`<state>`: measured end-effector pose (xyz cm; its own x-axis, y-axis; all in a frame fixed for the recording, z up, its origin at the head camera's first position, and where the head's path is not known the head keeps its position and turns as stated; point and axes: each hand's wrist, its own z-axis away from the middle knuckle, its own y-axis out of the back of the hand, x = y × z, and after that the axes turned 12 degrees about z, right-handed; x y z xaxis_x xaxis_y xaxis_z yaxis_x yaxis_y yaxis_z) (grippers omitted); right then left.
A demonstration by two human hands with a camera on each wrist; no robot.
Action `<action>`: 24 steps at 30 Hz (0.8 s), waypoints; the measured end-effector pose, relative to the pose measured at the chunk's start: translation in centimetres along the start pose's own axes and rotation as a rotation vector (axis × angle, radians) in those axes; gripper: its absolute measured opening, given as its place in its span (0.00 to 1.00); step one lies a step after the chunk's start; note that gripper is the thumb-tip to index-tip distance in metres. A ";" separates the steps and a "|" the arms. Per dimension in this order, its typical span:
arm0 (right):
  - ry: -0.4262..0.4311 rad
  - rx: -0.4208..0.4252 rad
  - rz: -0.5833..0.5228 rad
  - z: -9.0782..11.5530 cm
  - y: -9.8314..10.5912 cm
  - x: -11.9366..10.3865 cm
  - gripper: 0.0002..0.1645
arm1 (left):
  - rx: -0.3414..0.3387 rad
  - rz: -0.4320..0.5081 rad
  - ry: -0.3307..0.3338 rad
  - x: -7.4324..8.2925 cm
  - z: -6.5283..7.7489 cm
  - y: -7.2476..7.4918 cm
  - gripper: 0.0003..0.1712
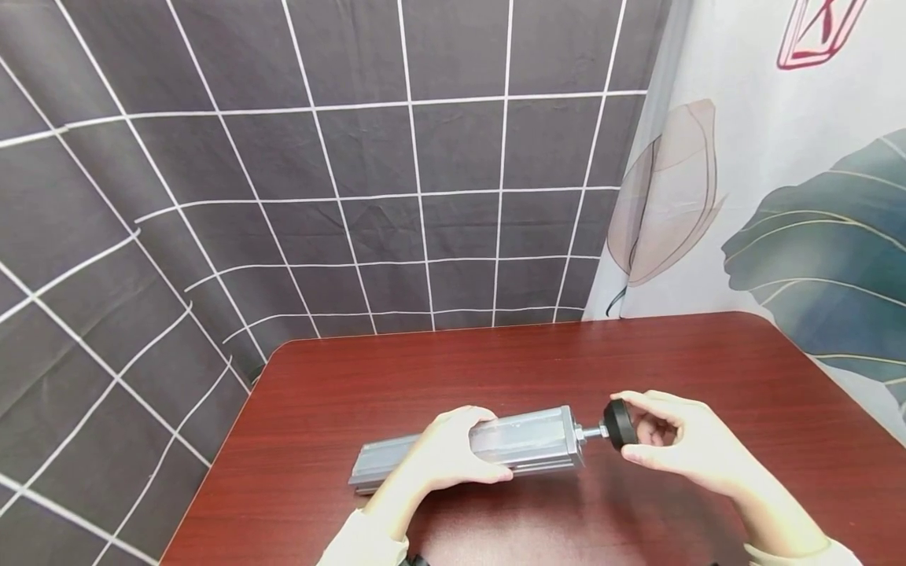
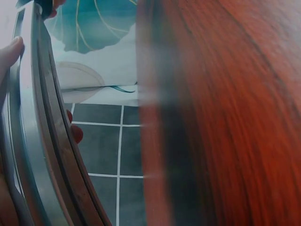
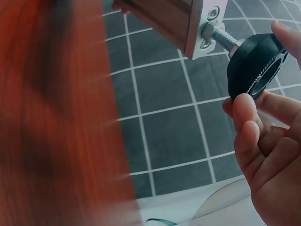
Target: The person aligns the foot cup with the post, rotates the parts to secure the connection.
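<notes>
A silver aluminium profile leg (image 1: 527, 437) is held a little above the table, lying nearly level in the head view. My left hand (image 1: 453, 452) grips it around the middle, thumb on the near side and fingers over the far side. From its right end plate a threaded rod (image 3: 225, 38) with a nut sticks out, carrying a round black levelling foot (image 1: 620, 424). My right hand (image 1: 683, 440) pinches that foot by its rim between thumb and fingers. In the right wrist view the foot's hollow, ridged underside shows. The profile's grooved side (image 2: 44, 117) fills the left of the left wrist view.
A reddish-brown wooden table (image 1: 425, 369) with rounded back corners lies beneath the hands. Behind it hangs a dark grey curtain (image 1: 453, 228) with a white grid, and at the right a white curtain (image 1: 743, 299) with leaf prints.
</notes>
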<state>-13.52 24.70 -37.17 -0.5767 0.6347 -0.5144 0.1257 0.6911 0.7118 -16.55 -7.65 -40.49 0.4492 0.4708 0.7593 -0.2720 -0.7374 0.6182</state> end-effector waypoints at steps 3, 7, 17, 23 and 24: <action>-0.016 -0.011 -0.010 0.2 -0.5 0.6 0.30 | -0.004 -0.014 0.002 -0.2 0.0 -0.1 0.35; -0.040 -0.034 -0.031 0.5 -1.2 1.5 0.29 | -0.013 -0.038 0.012 -0.5 -0.1 -0.3 0.34; 0.019 -0.075 -0.099 1.3 -3.1 4.1 0.34 | -0.027 -0.151 0.029 -1.3 0.0 -0.9 0.37; 0.042 -0.080 -0.087 1.6 -3.9 5.0 0.36 | -0.032 -0.199 0.016 -1.9 0.1 -1.2 0.37; 0.039 -0.083 -0.093 1.7 -4.0 5.1 0.36 | -0.035 -0.203 0.014 -2.0 0.1 -1.2 0.36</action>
<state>-15.62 25.75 -43.51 -0.6141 0.5538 -0.5622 0.0040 0.7146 0.6995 -17.05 -7.71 -42.75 0.4858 0.6154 0.6207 -0.2063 -0.6094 0.7656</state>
